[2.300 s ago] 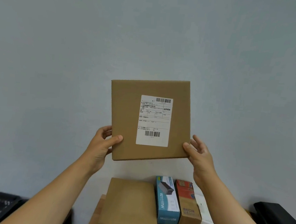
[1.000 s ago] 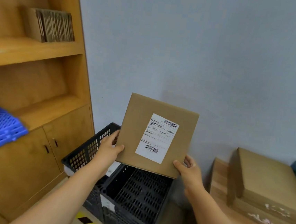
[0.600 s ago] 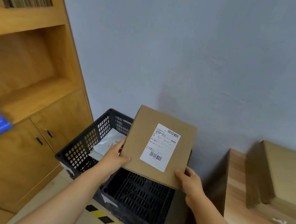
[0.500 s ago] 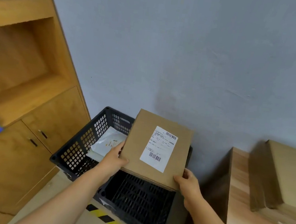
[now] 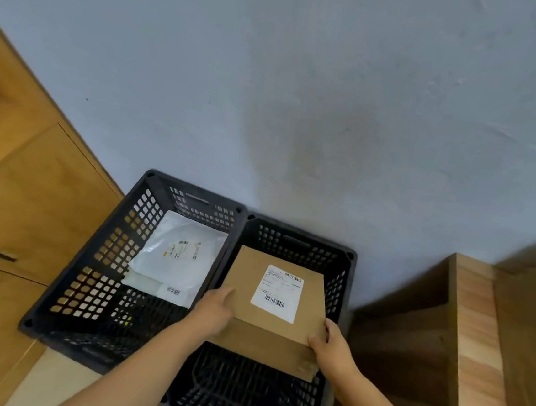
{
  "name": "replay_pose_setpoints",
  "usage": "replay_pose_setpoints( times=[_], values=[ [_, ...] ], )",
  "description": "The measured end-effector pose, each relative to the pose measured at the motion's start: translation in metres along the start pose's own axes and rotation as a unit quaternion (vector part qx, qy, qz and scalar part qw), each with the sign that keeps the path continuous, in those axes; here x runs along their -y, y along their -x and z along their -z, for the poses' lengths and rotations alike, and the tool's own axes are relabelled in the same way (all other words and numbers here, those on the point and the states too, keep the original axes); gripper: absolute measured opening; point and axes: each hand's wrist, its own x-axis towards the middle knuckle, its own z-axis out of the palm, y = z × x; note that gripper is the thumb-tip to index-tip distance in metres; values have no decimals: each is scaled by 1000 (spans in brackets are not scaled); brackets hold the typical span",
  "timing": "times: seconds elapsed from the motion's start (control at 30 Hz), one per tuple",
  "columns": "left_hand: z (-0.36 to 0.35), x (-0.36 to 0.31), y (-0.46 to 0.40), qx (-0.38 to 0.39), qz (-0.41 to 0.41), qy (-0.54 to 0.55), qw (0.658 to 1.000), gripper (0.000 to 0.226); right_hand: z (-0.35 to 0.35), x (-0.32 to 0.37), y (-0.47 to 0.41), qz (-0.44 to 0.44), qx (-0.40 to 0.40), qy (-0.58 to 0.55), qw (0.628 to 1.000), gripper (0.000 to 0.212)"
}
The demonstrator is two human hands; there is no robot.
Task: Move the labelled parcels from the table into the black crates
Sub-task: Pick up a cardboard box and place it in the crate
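Head view shows you the brown parcel (image 5: pixel 278 305) with its white label (image 5: pixel 277 293) facing up, held tilted within the mouth of the right black crate (image 5: pixel 346 276), nearer the crate's far wall, its near edge higher. It looks like a flat, stiff cardboard box, probably light, with dry faces that should not slip; hold it by the two side edges, clear of the label. Your left hand (image 5: pixel 215 309) has fingers curled over the left edge, and your right hand (image 5: pixel 331 346) pinches the near right corner, thumb on top. Lower it flat so no corner catches the lattice walls. The left black crate (image 5: pixel 90 270), touching the right one, already holds white mailer bags (image 5: pixel 177 259). More brown boxes (image 5: pixel 526 332) sit on the worktop (image 5: pixel 473 337) at the right, and a wooden cabinet (image 5: pixel 23 212) stands left of the crates.
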Motion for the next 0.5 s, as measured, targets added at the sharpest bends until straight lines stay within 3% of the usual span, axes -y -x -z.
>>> replay_pose_setpoints(
  times=[0.2,0.37,0.5],
  values=[
    [-16,8,-74,86,-7,-176,981,69,-25,-8,-68,-31,14,95,995,44],
    [-33,28,-132,95,-1,-214,972,68,-48,-28,-125,-33,-4,110,993,45],
    [-49,47,-170,71,-10,-212,975,68,-69,-41,-159,-48,-44,45,997,52]
  ],
)
